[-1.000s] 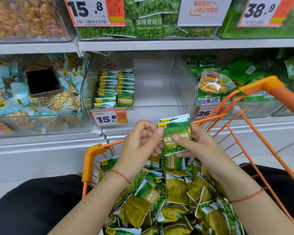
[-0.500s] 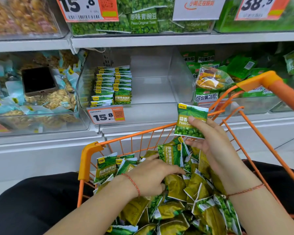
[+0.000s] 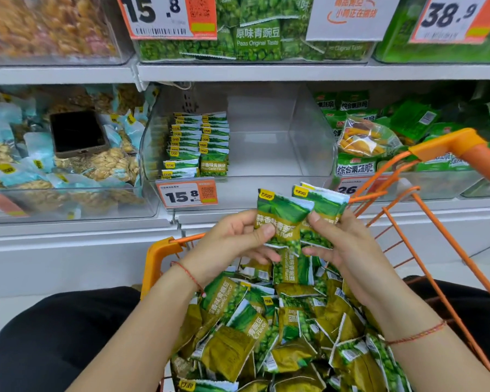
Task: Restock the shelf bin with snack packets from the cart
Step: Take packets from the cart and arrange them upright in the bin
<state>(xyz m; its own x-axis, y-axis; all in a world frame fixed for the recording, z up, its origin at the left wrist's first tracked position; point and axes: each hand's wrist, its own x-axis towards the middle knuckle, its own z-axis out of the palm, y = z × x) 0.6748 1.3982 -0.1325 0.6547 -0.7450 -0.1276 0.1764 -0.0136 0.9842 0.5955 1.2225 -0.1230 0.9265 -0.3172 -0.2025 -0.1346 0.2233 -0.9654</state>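
Note:
My left hand pinches a green garlic-pea packet by its lower left side, raised over the orange cart. Right beside it, my right hand grips a small stack of the same packets, the two bundles touching edge to edge. Below both hands the cart is heaped with several loose green and olive packets. The clear shelf bin stands straight ahead; two neat rows of packets fill its left part, and its right part is bare.
A dark phone lies on nut packets in the bin to the left. Mixed veggie-crisp bags fill the bin to the right. The cart's orange handle rises at the right, close to that bin. A price tag 15.8 hangs on the bin's front.
My left hand rose out of the cart pile with a packet and brought it up against the packets in my right hand. The view shifted slightly down and closer.

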